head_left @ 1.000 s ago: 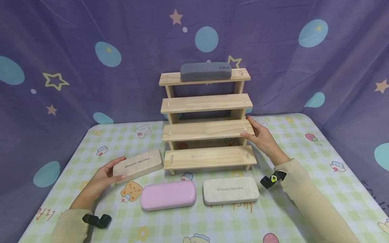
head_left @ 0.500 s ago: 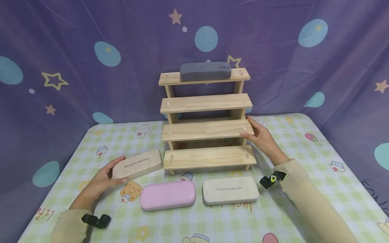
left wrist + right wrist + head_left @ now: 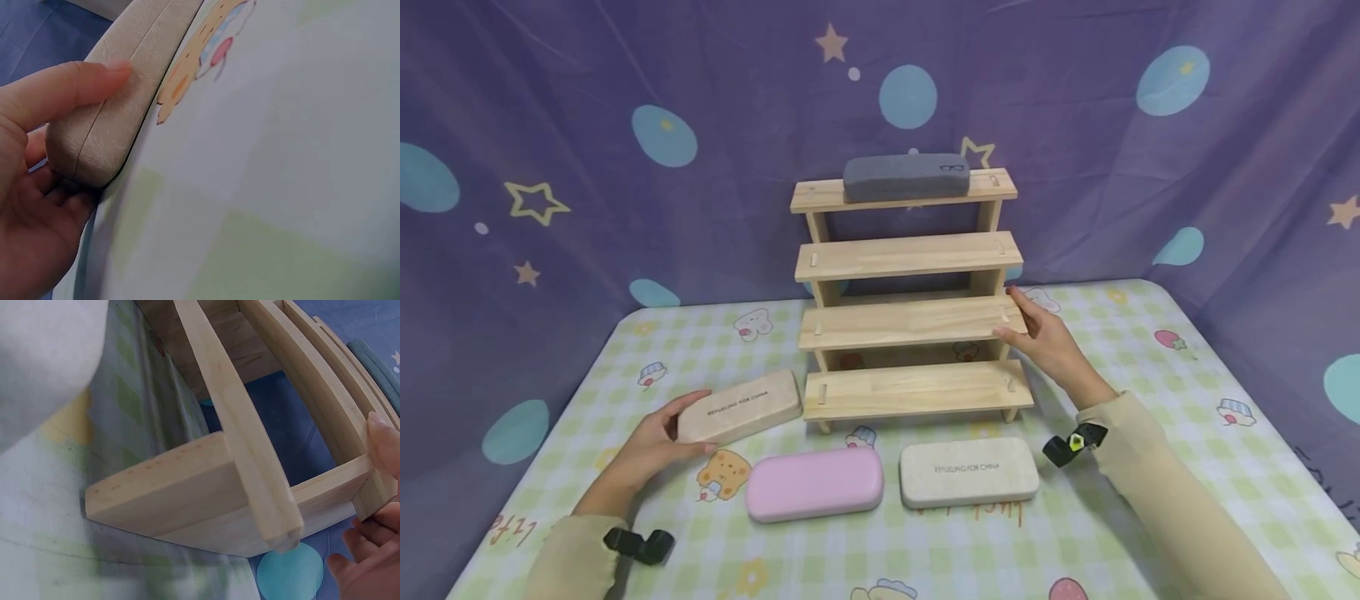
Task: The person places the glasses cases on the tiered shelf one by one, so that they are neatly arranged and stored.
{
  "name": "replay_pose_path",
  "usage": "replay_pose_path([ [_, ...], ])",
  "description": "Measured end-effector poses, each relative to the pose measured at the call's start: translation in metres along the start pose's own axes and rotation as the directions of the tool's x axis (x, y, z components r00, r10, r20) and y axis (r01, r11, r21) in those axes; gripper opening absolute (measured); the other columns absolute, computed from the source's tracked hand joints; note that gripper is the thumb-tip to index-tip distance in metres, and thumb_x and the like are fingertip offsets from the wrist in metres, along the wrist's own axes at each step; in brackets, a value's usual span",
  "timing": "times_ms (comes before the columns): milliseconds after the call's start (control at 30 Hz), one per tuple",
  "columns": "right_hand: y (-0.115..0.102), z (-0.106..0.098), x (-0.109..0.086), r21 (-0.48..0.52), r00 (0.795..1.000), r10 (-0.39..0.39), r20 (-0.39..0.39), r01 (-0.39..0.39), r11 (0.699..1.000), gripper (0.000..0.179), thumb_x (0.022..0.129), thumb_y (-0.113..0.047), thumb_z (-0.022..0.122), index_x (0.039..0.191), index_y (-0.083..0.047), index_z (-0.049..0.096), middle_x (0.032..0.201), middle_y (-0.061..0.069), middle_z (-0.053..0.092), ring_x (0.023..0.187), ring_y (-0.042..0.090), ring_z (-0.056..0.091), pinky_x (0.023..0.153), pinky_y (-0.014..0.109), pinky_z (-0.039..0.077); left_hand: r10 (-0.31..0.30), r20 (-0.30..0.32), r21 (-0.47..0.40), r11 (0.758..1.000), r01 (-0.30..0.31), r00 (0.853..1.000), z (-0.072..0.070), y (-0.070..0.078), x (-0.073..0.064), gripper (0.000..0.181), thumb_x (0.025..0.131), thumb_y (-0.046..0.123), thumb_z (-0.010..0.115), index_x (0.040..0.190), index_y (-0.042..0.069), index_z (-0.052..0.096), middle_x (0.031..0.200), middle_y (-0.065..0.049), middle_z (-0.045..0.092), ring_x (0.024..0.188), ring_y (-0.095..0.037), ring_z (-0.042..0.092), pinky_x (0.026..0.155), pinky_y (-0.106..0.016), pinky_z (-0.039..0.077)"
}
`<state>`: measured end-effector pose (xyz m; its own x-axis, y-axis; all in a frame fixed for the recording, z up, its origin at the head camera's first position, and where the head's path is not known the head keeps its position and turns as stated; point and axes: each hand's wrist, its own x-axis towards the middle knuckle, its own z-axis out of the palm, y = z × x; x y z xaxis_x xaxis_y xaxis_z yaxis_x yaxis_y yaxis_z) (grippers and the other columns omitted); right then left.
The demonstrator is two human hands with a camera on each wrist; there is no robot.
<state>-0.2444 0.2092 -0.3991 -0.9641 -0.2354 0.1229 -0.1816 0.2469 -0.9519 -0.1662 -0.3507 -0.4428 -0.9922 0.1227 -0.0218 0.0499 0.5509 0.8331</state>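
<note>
My left hand (image 3: 655, 446) grips the near left end of a beige glasses case (image 3: 741, 408) printed "REFUELING FOR CHINA", which lies slanted on the cloth left of the rack. In the left wrist view the thumb presses the side of the beige case (image 3: 119, 112), with fingers curled behind its end. My right hand (image 3: 1051, 342) holds the right end of the second-lowest step of a stepped wooden rack (image 3: 917, 392), thumb at the front edge. The right wrist view shows the thumb and fingers around that step's end (image 3: 372, 494).
A grey-blue glasses case (image 3: 906, 177) sits on the rack's top step. In front of the rack lie a pink glasses case (image 3: 816, 483) and a pale grey-white one (image 3: 968, 472). A checked cloth (image 3: 1150, 467) covers the table; a purple curtain (image 3: 737, 100) hangs behind.
</note>
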Motion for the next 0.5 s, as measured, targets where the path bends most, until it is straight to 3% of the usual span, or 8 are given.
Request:
replay_pose_path([
  [400, -0.0036, 0.0020, -0.0025, -0.022, 1.000, -0.005, -0.011, 0.004, 1.000, 0.080, 0.091, -0.016, 0.063, 0.151, -0.006, 0.010, 0.156, 0.008, 0.010, 0.142, 0.025, 0.016, 0.111, 0.033, 0.022, 0.023, 0.007, 0.025, 0.999, -0.023, 1.000, -0.0031, 0.0079, 0.0006, 0.082, 0.069, 0.010, 0.084, 0.139, 0.000, 0.043, 0.121, 0.000, 0.055, 0.095, 0.002, 0.054, 0.078, -0.011, 0.042],
  [500, -0.0034, 0.0019, -0.0019, -0.033, 1.000, -0.003, -0.011, 0.003, 0.999, 0.080, 0.091, -0.017, 0.063, 0.151, -0.007, 0.010, 0.156, 0.008, 0.010, 0.142, 0.024, 0.017, 0.111, 0.034, 0.022, 0.021, 0.003, 0.033, 0.999, -0.021, 1.000, -0.0041, 0.0075, 0.0008, 0.082, 0.069, 0.011, 0.084, 0.139, 0.000, 0.044, 0.122, 0.001, 0.055, 0.095, 0.004, 0.054, 0.078, -0.010, 0.042],
])
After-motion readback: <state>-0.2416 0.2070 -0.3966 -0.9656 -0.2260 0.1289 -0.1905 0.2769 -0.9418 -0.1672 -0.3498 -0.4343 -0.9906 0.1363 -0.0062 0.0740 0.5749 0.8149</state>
